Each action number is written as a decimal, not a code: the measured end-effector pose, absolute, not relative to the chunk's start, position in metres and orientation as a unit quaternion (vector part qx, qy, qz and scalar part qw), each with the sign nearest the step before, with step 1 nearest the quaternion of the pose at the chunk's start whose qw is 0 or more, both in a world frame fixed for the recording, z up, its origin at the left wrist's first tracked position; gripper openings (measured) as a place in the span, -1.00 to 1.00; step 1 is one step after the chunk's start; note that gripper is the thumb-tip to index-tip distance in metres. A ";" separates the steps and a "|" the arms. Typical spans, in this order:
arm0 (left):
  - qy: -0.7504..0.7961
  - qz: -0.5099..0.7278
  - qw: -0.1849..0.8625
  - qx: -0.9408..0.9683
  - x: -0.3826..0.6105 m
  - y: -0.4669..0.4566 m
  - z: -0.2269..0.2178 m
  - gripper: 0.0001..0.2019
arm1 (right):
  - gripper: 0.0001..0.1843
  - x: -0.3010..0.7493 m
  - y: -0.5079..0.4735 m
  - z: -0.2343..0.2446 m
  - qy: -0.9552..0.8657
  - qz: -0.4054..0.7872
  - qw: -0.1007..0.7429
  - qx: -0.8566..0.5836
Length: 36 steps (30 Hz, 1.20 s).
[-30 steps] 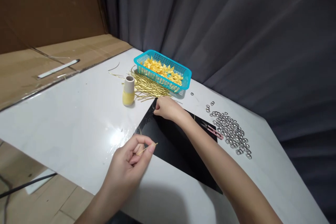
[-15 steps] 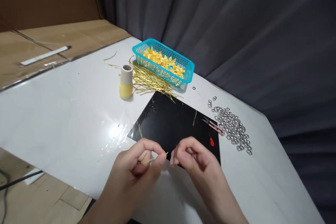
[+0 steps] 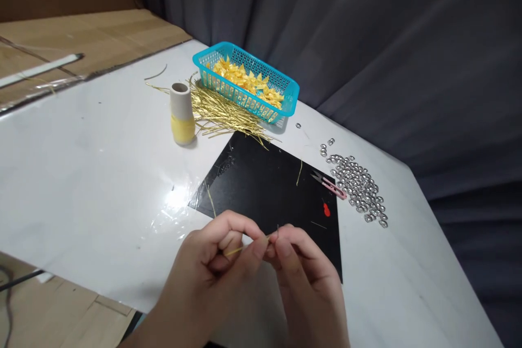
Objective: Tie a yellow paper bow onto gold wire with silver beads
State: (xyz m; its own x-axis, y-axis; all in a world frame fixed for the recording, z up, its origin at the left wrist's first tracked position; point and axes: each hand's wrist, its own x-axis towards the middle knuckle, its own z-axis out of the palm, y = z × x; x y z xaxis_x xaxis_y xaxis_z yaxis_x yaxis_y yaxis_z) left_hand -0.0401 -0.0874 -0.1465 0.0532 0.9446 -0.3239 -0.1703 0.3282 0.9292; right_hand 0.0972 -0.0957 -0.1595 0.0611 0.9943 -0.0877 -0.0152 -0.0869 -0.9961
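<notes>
My left hand [image 3: 207,266] pinches a short gold strand [image 3: 244,247] between thumb and fingers. My right hand [image 3: 304,277] sits right beside it, its fingertips closed on a thin dark needle [image 3: 278,232] close to the strand's end. Both hands are over the near edge of a black mat [image 3: 265,185]. A few loose gold strands lie on the mat, along with a small red needle threader [image 3: 326,210].
A turquoise plastic basket [image 3: 244,81] holds folded yellow paper pieces. Beside it lie a pile of gold strands [image 3: 220,114] and a yellow-and-grey spool [image 3: 181,114]. Pink thread snips [image 3: 329,186] and many silver beads [image 3: 359,190] sit on the white table [image 3: 89,174] at right.
My right hand has moved from the far part of the mat to beside my left hand. The fingers of both hands now meet at the strand. The whole scene has shifted up in view.
</notes>
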 end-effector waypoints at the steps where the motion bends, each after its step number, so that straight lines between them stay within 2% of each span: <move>1: 0.525 0.448 0.622 0.371 -0.040 -0.086 -0.146 -0.74 | -0.87 0.096 -0.095 -0.158 -0.470 0.494 0.496 -0.537; 7: 0.530 0.455 0.614 0.368 -0.039 -0.083 -0.143 -0.77 | -0.86 0.080 -0.097 -0.147 -0.414 0.454 0.517 -0.595; 26: 0.560 0.465 0.592 0.345 -0.039 -0.085 -0.144 -0.76 | -0.86 0.069 -0.098 -0.139 -0.308 0.523 0.522 -0.599; 36: 0.555 0.467 0.599 0.341 -0.039 -0.085 -0.145 -0.77 | -0.84 0.070 -0.099 -0.138 -0.308 0.519 0.510 -0.613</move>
